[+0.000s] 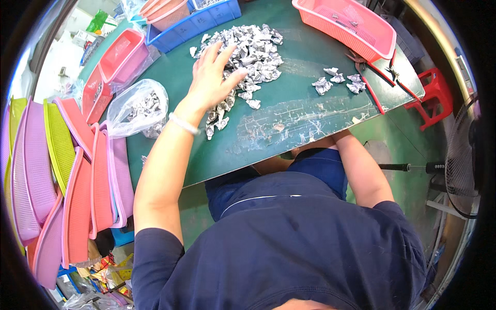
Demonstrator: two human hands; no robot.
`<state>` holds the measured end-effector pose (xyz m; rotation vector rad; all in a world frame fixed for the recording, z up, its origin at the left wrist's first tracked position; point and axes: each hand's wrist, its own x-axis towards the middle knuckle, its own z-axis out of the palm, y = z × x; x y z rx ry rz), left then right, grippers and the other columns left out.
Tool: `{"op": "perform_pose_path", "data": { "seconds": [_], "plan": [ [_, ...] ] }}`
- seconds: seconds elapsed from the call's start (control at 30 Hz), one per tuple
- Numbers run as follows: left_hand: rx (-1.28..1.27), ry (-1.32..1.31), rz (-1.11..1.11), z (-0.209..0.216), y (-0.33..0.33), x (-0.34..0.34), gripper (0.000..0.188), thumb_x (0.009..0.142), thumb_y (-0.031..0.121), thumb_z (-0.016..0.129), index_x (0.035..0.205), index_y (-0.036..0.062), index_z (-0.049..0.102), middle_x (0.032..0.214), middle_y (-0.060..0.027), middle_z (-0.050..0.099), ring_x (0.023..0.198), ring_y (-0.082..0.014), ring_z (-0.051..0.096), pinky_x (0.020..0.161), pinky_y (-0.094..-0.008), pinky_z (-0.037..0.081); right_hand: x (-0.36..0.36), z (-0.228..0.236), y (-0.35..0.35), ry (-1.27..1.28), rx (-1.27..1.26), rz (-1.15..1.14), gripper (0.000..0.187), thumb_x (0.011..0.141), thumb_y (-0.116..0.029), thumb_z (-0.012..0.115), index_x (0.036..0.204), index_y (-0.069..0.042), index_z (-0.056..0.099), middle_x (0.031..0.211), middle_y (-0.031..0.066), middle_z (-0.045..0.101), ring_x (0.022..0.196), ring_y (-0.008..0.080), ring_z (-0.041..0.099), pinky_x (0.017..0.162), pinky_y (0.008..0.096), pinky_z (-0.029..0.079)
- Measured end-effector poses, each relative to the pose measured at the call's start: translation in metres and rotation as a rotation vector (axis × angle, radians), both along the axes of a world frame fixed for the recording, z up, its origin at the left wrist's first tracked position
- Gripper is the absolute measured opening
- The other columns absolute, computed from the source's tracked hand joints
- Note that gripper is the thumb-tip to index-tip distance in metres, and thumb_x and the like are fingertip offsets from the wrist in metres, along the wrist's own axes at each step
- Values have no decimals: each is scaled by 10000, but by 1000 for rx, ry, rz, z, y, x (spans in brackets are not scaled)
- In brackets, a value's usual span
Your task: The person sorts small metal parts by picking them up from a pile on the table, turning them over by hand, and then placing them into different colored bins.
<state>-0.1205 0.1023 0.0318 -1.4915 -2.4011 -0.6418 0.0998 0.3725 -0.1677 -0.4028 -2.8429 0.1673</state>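
My left hand [213,76] reaches over a heap of small silvery, crumpled-looking pieces [261,51] on the green tabletop [305,49]. Its fingers are spread and nothing is gripped; the fingertips lie at the heap's left side, and I cannot tell whether they touch it. A trail of the same pieces runs down past the wrist. My right forearm [364,170] goes under the table edge, which hides the right hand. A few more silvery pieces [321,86] lie apart on the right. Beyond them rest red-handled pliers [373,93] and a second similar tool [405,89].
A clear plastic bag [118,116] of similar pieces stands left of my arm. Pink baskets [121,56] and a blue crate [194,26] sit behind; another pink basket [356,36] is far right. Colourful baskets [77,206] stack at left. A red stool [436,95] and a fan [460,155] stand right.
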Motion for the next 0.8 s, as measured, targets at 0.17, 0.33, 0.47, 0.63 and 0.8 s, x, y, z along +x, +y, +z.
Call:
{"op": "perform_pose_path", "data": {
  "seconds": [0.17, 0.33, 0.47, 0.63, 0.8],
  "plan": [
    [-98, -52, -27, -1, 14, 4, 558, 734, 397, 643, 1198, 111, 523, 1326, -178, 363, 1245, -373, 282, 1003, -467, 284, 6, 4, -12, -9, -14, 0, 365, 806, -292, 503, 1108, -97, 570, 1179, 142, 536, 1103, 300, 476, 955, 390, 345],
    [-44, -24, -82, -1, 5, 18, 513, 699, 333, 671, 1115, 57, 552, 1244, -160, 432, 1180, -373, 340, 975, -444, 326, 6, 8, -10, -19, -11, -5, 368, 808, -296, 504, 1113, -101, 568, 1186, 138, 532, 1108, 299, 473, 956, 389, 343],
    [-12, -150, -171, 0, 1, 28, 485, 695, 299, 673, 1081, 35, 546, 1133, -154, 490, 1100, -351, 399, 945, -425, 344, 5, 10, -17, -30, -9, 6, 370, 809, -299, 504, 1117, -104, 567, 1191, 136, 529, 1111, 297, 471, 958, 389, 341],
    [-11, -123, -193, 1, -12, 51, 457, 717, 225, 666, 1101, 23, 521, 1108, -154, 515, 1107, -336, 422, 963, -395, 329, 4, 14, -34, -46, -12, 27, 372, 811, -304, 505, 1122, -108, 564, 1198, 133, 526, 1115, 296, 468, 960, 388, 339],
    [52, -224, -190, 12, -39, 59, 472, 785, 161, 602, 1231, 73, 474, 1286, -164, 443, 1229, -325, 378, 1008, -392, 309, 21, 47, -72, -159, -96, 60, 375, 813, -308, 506, 1128, -112, 562, 1205, 130, 522, 1120, 294, 465, 962, 387, 337]
  ]
}}
